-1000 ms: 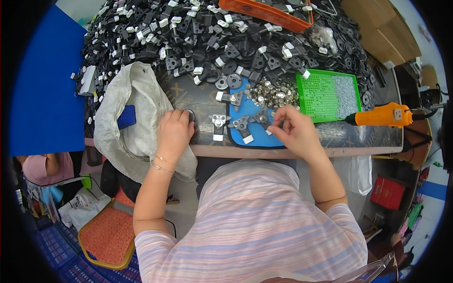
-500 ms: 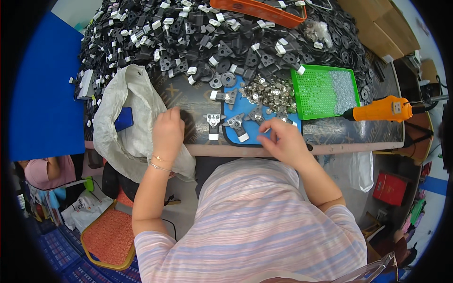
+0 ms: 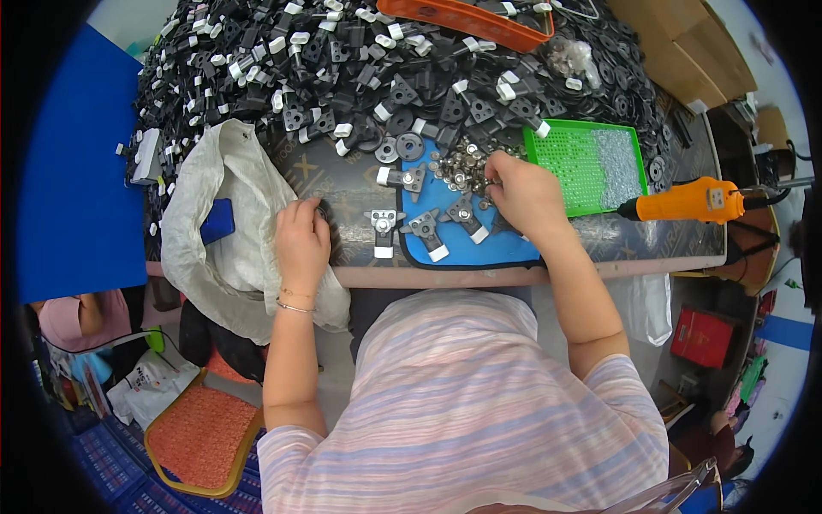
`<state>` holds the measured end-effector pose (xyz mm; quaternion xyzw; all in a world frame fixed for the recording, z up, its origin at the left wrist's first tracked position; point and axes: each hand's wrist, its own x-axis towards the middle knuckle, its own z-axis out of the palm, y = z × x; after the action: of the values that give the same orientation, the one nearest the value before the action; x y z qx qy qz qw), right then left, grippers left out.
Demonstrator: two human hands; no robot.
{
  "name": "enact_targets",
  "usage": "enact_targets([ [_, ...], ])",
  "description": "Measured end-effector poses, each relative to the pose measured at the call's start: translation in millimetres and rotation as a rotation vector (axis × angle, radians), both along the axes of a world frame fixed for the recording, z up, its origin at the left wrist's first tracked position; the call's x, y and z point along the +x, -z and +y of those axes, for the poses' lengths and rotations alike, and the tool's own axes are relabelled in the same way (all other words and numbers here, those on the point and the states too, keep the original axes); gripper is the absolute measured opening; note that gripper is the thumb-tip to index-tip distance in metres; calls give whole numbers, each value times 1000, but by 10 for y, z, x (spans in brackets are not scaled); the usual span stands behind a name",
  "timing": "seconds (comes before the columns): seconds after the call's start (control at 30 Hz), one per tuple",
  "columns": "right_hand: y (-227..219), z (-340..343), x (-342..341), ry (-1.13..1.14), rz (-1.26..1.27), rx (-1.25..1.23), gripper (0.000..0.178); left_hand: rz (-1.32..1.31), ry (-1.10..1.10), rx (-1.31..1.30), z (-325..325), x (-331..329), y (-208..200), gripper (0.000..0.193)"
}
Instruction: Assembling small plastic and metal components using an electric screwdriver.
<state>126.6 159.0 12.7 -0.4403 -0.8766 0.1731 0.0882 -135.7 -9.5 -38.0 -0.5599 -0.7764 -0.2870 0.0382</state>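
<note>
My right hand [image 3: 529, 199] reaches into a heap of small round silver metal pieces [image 3: 462, 164], its fingertips pinched together. What they grip is hidden under the fingers. On the blue mat [image 3: 505, 250] below lie several black brackets with white tips, among them one bracket [image 3: 425, 234] with a metal piece seated in its middle. Another bracket [image 3: 384, 233] lies just left of the mat. My left hand [image 3: 301, 244] rests by the table edge beside the whitish sack [image 3: 193, 193], fingers curled together. Something dark shows at its fingertips; I cannot make out what.
A large pile of black parts with white tips [image 3: 257, 68] covers the back. A green tray [image 3: 582, 163] of small clear pieces stands right of the mat, with an orange electric screwdriver [image 3: 685, 202] beyond it. An orange basket [image 3: 471, 19] sits on the pile. A blue object [image 3: 218, 220] lies in the sack.
My right hand has moved up from the mat's front edge to the metal pieces, and its fingers have closed. My left hand has stayed nearly in place beside the sack.
</note>
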Motion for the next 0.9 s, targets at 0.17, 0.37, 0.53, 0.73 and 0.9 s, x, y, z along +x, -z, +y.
enact_targets([
  [0.17,-24,-29,9,7,38,34,19,-33,-13,34,-4,-13,43,16],
  [0.37,-58,-115,0,-105,-82,-87,15,-44,-26,34,-5,1,26,16],
  [0.53,-6,-116,-39,-118,-144,-54,9,-38,-22,42,-4,-5,38,16],
  [0.73,30,-89,-12,-103,-108,-40,3,-43,-24,46,-4,7,43,15],
  [0.9,-4,-58,-30,-101,-121,-85,4,-21,-24,59,-9,-3,45,15],
])
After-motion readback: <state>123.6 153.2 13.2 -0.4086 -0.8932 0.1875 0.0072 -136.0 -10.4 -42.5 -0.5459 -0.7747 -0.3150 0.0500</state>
